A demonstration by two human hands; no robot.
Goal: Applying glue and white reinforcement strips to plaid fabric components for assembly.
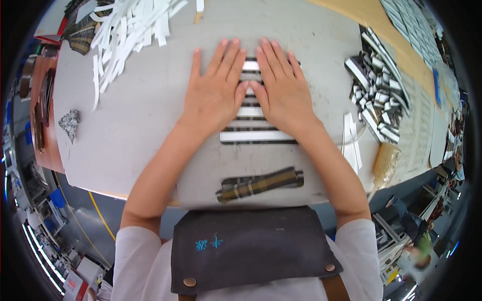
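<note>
My left hand (208, 95) and my right hand (287, 95) lie flat side by side, palms down, thumb tips close together. Both press on a row of dark strips with white strips on them; the nearest white strip (257, 136) lies fully in sight just below my wrists. The strips farther away are partly hidden under my palms and fingers. Neither hand grips anything. Between my forearms, close to the table's front edge, several dark brown plaid strips (261, 184) lie in a loose, overlapping stack.
A heap of white strips (125, 37) spreads at the far left of the grey table (135, 125). On the right sit a pile of short dark-and-white pieces (379, 98), narrow white strips (350, 140) and a yellowish wrapped object (386, 163). A crumpled grey scrap (70, 124) lies left.
</note>
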